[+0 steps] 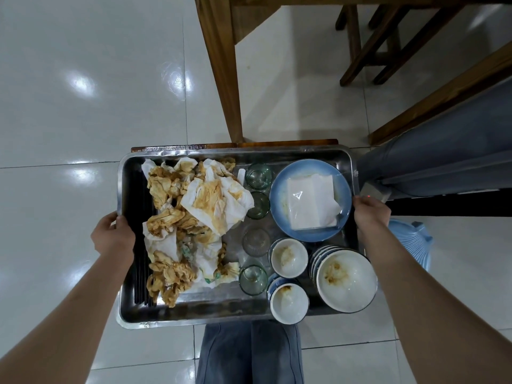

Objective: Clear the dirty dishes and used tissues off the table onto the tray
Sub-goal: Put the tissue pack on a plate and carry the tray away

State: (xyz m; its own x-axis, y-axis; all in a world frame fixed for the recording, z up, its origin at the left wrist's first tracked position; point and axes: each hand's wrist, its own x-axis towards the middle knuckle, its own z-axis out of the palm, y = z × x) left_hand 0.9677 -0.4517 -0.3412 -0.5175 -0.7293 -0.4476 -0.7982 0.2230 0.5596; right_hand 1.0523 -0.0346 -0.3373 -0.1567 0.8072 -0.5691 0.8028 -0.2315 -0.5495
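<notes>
A steel tray hangs in front of me, over the floor. My left hand grips its left rim and my right hand grips its right rim. Stained, crumpled tissues fill the tray's left half, beside black chopsticks along the left wall. Several glass cups stand in a column down the middle. On the right sits a blue plate with a tissue pack, two small dirty bowls and a stack of larger bowls.
A wooden table leg and stool legs stand ahead on the white tiled floor. Another person's grey trouser leg is at the right, with a light blue plastic object below it. A wooden edge shows behind the tray.
</notes>
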